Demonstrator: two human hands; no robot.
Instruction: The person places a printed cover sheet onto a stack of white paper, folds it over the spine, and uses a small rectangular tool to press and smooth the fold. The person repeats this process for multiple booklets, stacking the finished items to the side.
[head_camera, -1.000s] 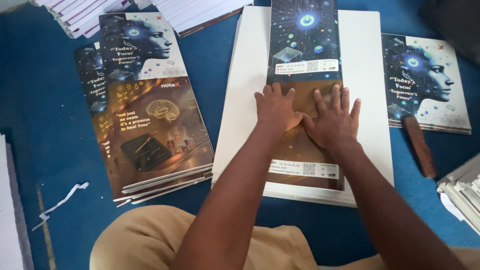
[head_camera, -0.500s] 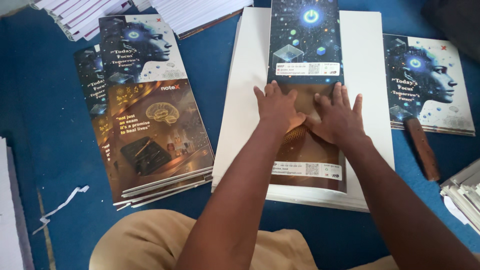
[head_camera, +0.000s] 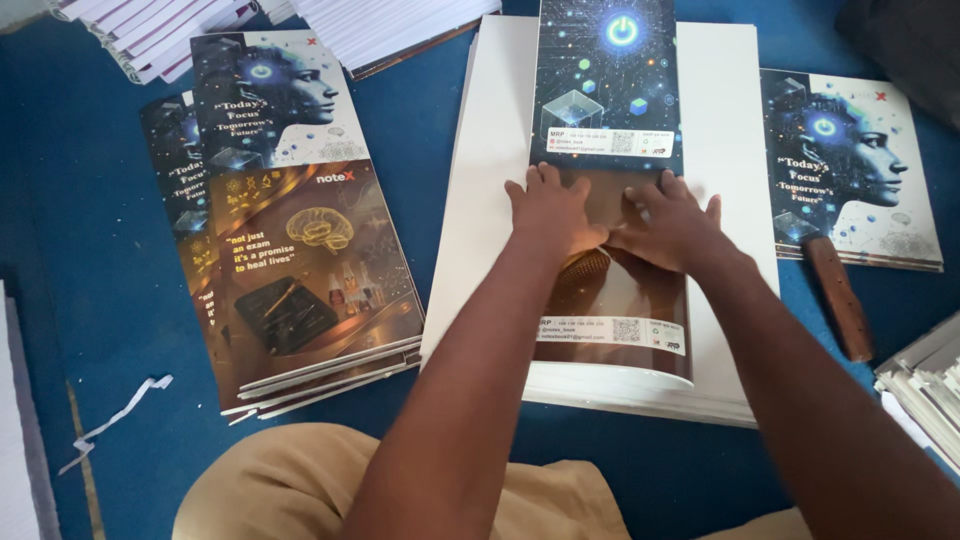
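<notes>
A long glossy printed cover sheet (head_camera: 607, 80), dark blue at the far half and brown at the near half, lies lengthwise on a white board (head_camera: 725, 130). My left hand (head_camera: 550, 208) and my right hand (head_camera: 672, 222) press flat on the middle of the sheet, side by side, fingers spread and pointing away from me. The near end of the sheet curves down over the front edge of a white paper stack. Neither hand grips anything.
A fanned pile of printed covers (head_camera: 300, 260) lies at the left on the blue floor covering. Another cover (head_camera: 850, 170) lies at the right beside a brown wooden handle (head_camera: 838, 298). White paper stacks (head_camera: 400, 25) sit at the back, more (head_camera: 925, 385) at right. A paper strip (head_camera: 115, 420) lies near left.
Both hands have slid a little away from me along the sheet, still pressing on it. The view has shifted slightly.
</notes>
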